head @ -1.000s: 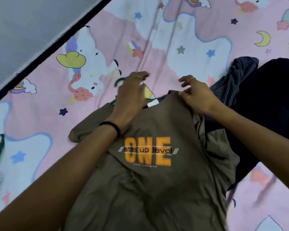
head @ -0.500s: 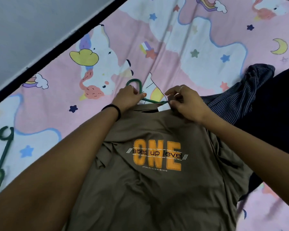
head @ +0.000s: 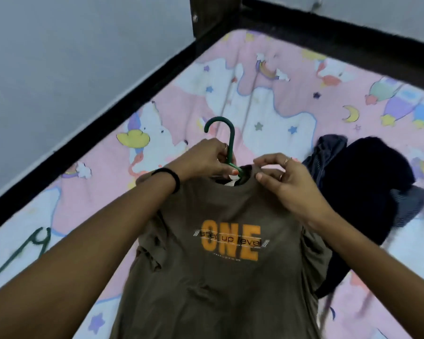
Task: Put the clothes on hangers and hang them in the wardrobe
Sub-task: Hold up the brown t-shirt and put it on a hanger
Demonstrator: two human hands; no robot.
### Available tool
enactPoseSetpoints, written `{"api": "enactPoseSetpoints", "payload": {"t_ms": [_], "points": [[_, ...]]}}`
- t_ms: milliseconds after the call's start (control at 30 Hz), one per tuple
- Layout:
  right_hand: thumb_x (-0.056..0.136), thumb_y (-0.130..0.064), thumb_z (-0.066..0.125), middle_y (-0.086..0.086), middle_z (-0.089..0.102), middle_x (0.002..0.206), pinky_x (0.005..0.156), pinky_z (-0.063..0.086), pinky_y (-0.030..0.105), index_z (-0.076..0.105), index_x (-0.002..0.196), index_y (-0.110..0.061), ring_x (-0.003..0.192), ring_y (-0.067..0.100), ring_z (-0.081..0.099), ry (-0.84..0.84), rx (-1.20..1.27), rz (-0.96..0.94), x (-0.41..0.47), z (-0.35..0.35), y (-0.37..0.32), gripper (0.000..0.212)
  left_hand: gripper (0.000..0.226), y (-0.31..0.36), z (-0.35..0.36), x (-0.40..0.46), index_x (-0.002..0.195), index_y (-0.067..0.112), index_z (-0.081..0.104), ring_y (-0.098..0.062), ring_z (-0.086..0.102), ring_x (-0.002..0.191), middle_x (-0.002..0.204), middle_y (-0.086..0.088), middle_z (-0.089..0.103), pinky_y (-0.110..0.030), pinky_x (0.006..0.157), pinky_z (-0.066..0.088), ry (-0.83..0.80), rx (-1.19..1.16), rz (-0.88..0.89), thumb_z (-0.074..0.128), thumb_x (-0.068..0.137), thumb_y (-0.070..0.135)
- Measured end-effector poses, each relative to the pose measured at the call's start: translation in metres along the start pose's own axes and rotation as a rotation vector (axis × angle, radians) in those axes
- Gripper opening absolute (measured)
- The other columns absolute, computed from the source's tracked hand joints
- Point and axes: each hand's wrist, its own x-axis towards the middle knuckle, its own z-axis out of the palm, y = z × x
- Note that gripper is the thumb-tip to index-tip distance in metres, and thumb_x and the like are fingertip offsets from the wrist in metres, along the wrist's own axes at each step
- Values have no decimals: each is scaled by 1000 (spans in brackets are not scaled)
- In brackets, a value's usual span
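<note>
An olive-brown cotton T-shirt (head: 228, 277) with "ONE" printed in orange block letters across the chest lies front-up on the bed (head: 267, 99), its lower part running out of the bottom of the view; a green plastic hanger (head: 224, 135) sits inside it, the curved hook standing up out of the neck opening while the shoulder bars are hidden under the cloth. The left hand (head: 201, 160) has its grip clenched around the hanger's stem just below the hook, fingertips down at the collar; a black band (head: 173, 176) circles that wrist. The right hand (head: 287, 179) pinches the collar rim at the right side of the neckline between thumb and forefinger, so its grip is closed on the T-shirt; 2 rings show on its fingers.

The bed is covered by a pink and white sheet printed with stars, moons, rainbows and cartoon animals. To the right of the T-shirt, just beside its sleeve, lies a heap of dark clothes — a navy-black garment (head: 367, 182) with a dark striped piece (head: 328, 152) tucked against its far-left edge. Near the left edge of the bed lies a second green hanger (head: 32, 243), well apart from the shirt and blurred. A black bed frame (head: 123, 104) borders the mattress on the left and far sides; a dark post (head: 213, 15) stands at the corner, against a pale grey wall (head: 59, 57).
</note>
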Motion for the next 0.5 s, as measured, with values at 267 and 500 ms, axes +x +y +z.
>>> {"api": "enactPoseSetpoints", "payload": {"t_ms": [267,500], "points": [[92,-18,54,-8,44,132,103,36,14,56,122,-23,126,3,45,227,-671,-577,-120,-49,-178,30,14,184,-134,-109,87,12,71,12,55,60,75,10,66,-6,57,37,300,65,365,77,80,21],[81,-34,75,8,40,136,108,32,28,43,136,-5,129,23,39,858,-489,-280,-227,-111,-236,69,12,357,-228,-240,84,18,71,-17,69,80,79,1,73,-43,83,54,460,155,593,77,80,28]]}}
